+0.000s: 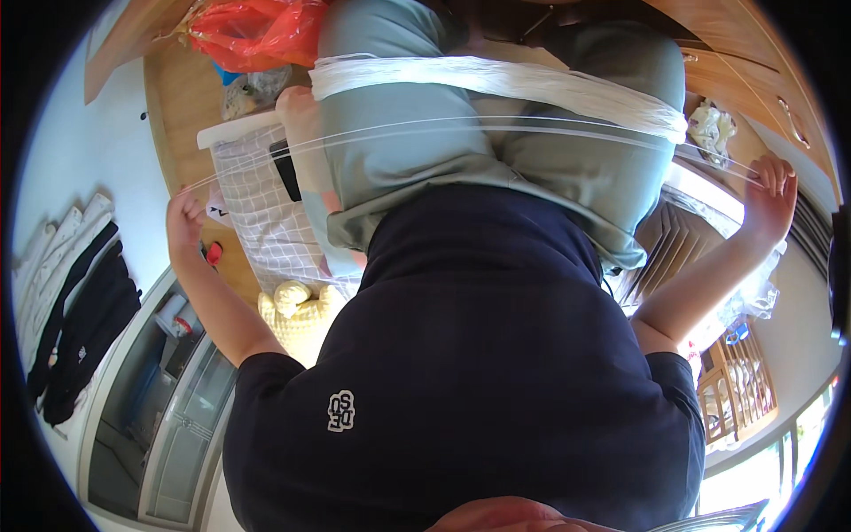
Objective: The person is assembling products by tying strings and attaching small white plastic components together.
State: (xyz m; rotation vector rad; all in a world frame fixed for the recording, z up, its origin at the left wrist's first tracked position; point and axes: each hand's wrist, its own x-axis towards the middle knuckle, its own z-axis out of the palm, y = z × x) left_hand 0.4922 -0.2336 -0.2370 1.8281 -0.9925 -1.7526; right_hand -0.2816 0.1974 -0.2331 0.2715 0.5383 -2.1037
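A thick hank of white thread point(496, 82) lies across both of my knees, which are in grey-green trousers point(399, 133). Nearer to me, a few loose white strands point(390, 131) stretch sideways above my thighs. At the far left, my left hand point(186, 217) pinches the strands' left end with curled fingers. My right hand point(769, 191), raised at the far right, is closed around the other end. Both arms are spread wide, and the strands look taut between the hands.
A red plastic bag point(257, 34) lies at the upper left. Beside my left leg is a checked cloth point(266, 195) with a dark phone-like object point(285, 170) on it. Wooden drawers point(784, 115) stand at the upper right, near a crumpled white bag point(711, 131).
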